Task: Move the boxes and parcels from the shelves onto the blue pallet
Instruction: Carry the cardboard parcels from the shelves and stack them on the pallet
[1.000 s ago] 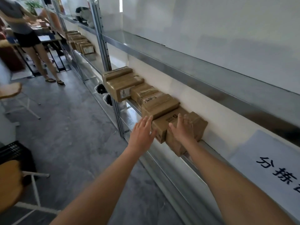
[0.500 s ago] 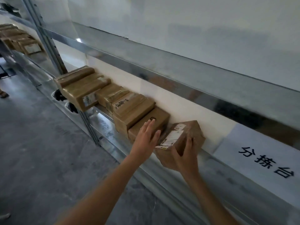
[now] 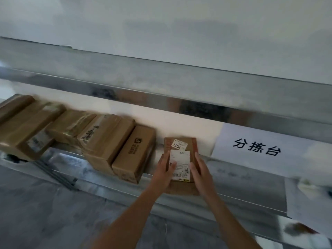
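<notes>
A small brown parcel (image 3: 181, 146) with white labels on its top sits at the front edge of the metal shelf (image 3: 179, 202). My left hand (image 3: 164, 170) holds its left side, thumb lying over the big label. My right hand (image 3: 202, 172) grips its right side with the thumb on top. To the left, a row of several brown cardboard boxes (image 3: 107, 139) lies on the same shelf; the nearest one (image 3: 135, 153) bears a dark printed logo. The blue pallet is not in view.
A higher metal shelf (image 3: 161, 83) runs across above the boxes. A white paper sign (image 3: 255, 150) with black characters hangs to the right of the parcel. Grey floor (image 3: 45, 212) lies below at the left.
The parcel has been turned label-up and pulled away from the box row to the shelf's front edge. My left hand left the neighbouring box and now holds the parcel too. The view swung right.
</notes>
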